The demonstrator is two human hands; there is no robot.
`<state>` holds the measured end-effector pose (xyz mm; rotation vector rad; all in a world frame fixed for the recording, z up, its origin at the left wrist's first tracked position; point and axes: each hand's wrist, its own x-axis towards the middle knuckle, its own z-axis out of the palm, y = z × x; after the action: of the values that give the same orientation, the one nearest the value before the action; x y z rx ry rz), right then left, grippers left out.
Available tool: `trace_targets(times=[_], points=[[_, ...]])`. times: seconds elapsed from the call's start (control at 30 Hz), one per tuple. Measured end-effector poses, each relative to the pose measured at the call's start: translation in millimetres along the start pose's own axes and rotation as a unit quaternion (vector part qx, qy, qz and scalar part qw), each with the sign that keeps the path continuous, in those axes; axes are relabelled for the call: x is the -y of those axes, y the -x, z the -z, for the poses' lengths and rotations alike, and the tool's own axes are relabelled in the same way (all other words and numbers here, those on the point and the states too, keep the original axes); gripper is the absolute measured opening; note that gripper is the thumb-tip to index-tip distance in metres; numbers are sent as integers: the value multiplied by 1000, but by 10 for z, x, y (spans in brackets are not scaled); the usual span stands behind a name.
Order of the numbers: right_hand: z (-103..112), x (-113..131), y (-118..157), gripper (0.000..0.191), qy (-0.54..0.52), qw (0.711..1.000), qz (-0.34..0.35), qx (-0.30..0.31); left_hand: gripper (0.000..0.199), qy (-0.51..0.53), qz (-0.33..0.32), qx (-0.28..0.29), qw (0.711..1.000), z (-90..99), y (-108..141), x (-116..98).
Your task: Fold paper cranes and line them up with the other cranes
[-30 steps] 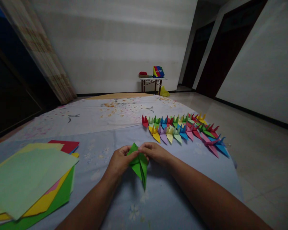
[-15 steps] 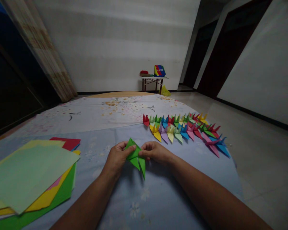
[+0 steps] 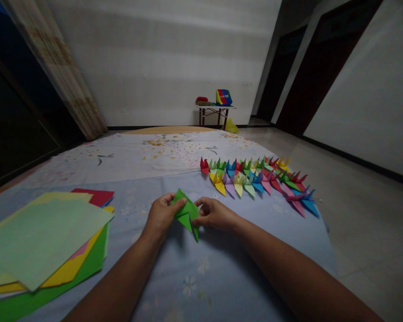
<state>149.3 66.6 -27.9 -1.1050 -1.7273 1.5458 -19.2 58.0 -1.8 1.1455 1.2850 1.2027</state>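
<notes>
Just above the table, a green folded paper [image 3: 186, 211] hangs between my hands, with two narrow points directed downward, toward me. My left hand [image 3: 161, 214] grips its upper left edge, thumb lying on top and fingers underneath. At the paper's right edge, my right hand [image 3: 216, 213] has its thumb against one of the narrow points, with the index finger bent at the side. The other fingertips of that hand are partly hidden. Beyond my right hand, several finished paper cranes [image 3: 238, 183] in many colours stand in rows.
A stack of coloured paper sheets [image 3: 50, 237] lies at the left of the table. Blue and white floral cloth [image 3: 188, 286] covers the round table. Against the far wall stands a small table [image 3: 216, 107] with a colourful box [image 3: 224, 97] on it.
The green folded paper has turned and shifted slightly left. My right thumb has slid down from the paper's middle to its lower point, and the fingers have spread a little.
</notes>
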Motion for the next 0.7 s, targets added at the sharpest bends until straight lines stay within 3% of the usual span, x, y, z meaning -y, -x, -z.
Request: trace_targets(times=[0.2,0.33,0.43,0.6,0.7], points=[[-54,52,119,61,273,957,11,-92,31,-115,-72,12,991,15,-60,156],[-67,115,162,64,345,932,-1,-110,59,-209,-110,-21,972,27,-93,237],[-62,129,168,52,366,924,13,-110,64,-274,-131,-34,952,24,-101,258],[-47,129,194,15,408,908,64,-68,30,-371,-165,-26,914,23,-121,262],[-51,131,242,14,441,892,89,-51,16,-419,-176,-7,891,44,-128,260]])
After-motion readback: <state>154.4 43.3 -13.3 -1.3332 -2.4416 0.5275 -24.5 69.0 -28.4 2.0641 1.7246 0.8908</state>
